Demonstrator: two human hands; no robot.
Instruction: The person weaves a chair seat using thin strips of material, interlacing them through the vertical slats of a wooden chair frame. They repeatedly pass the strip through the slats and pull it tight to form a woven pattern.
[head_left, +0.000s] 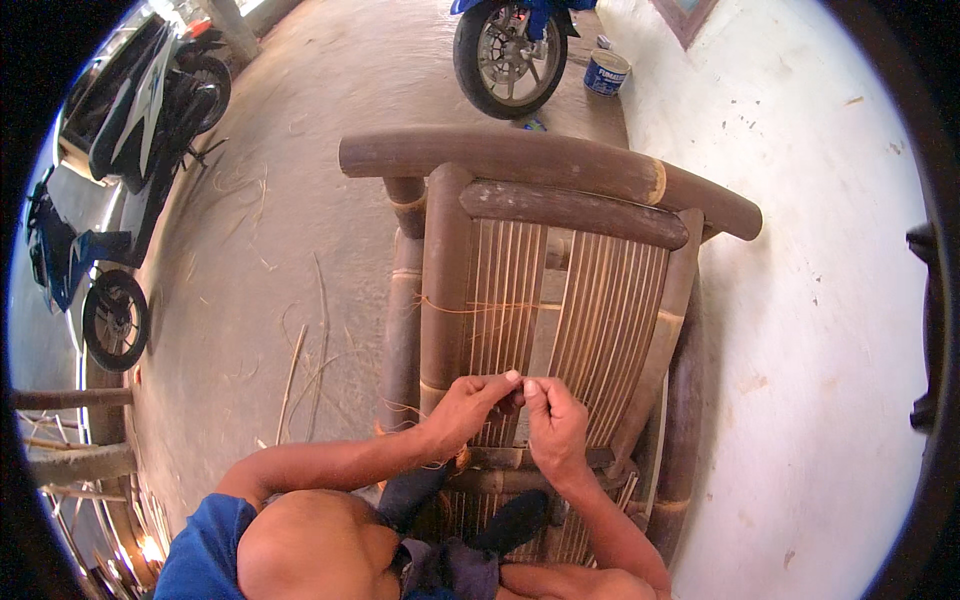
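In front of me stands a brown bamboo chair [555, 165], its backrest filled with thin bamboo slats [610, 320]. Over those slats my left hand [475, 402] and my right hand [556, 425] come close together, thumbs and fingertips pinched. Whatever is between the fingers is too fine to make out. Thin orange strands [490, 306] run across the slats from the left upright post [446, 260], above my hands. More orange strand [462, 458] hangs beside my left wrist. A gap shows between the left and right groups of slats.
A white wall [800, 330] rises close on the right. Thin bamboo strips [292, 385] lie on the concrete floor [240, 300] at left. Farther off are a motorcycle wheel [510, 60], a white and blue bucket [606, 73] and parked motorcycles [140, 120]. Bamboo poles [75, 465] stand at lower left.
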